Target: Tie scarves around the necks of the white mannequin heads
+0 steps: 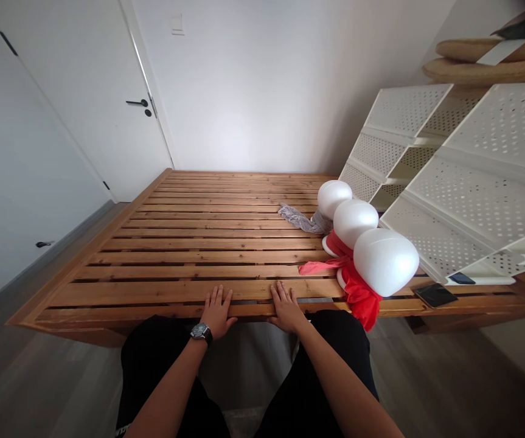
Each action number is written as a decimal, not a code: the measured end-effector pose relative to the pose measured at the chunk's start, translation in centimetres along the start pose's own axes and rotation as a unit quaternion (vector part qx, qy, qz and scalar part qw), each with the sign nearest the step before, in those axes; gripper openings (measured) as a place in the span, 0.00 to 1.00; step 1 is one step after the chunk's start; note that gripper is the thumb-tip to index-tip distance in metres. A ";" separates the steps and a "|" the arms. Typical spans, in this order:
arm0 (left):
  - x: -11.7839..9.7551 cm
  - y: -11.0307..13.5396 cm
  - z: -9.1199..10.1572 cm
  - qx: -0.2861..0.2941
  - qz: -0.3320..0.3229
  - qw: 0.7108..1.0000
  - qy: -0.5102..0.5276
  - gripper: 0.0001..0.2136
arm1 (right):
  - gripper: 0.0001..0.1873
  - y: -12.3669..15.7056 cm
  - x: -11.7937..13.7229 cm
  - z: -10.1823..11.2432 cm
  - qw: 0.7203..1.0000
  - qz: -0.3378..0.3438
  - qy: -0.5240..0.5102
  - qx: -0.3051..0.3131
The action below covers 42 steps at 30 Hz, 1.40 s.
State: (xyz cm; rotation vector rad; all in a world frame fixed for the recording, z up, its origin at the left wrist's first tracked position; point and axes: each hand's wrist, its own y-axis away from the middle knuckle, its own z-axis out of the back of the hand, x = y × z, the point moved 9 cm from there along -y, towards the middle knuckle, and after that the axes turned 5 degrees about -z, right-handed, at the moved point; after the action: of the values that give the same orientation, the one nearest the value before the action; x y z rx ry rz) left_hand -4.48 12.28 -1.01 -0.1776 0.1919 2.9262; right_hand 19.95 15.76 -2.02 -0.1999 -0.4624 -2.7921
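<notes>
My left hand [217, 311] lies flat on the front edge of a slatted wooden platform [189, 294], its fingers stretched out and a watch [201, 332] on the wrist. My right hand [285, 307] rests palm down on the same edge, also with nothing in it. To its right stand three white mannequin heads [386, 263] in a row. Red cloth [362, 298] is wrapped round the neck of the nearest one. The middle head [356, 222] has red cloth at its neck too, and a grey scarf [303, 219] trails from the farthest head [334, 198].
White perforated storage bins [463, 201] stand stacked at the right, with brown cushion-like items [485, 61] on top. A dark, flat phone-like object [435, 295] lies at the platform's right front. A white door [93, 91] with a black handle [137, 103] is at the left.
</notes>
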 end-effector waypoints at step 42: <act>-2.8 -0.3 3.2 -0.145 -0.143 0.962 0.184 0.23 | 0.40 6.9 -7.9 20.3 0.938 -0.036 -0.075 -0.336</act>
State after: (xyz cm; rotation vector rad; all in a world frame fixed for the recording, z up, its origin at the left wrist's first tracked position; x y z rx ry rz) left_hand -2.00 12.45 2.48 -0.7304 -0.1965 2.5933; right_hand 31.36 18.52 17.63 -0.5507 0.4872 -2.9066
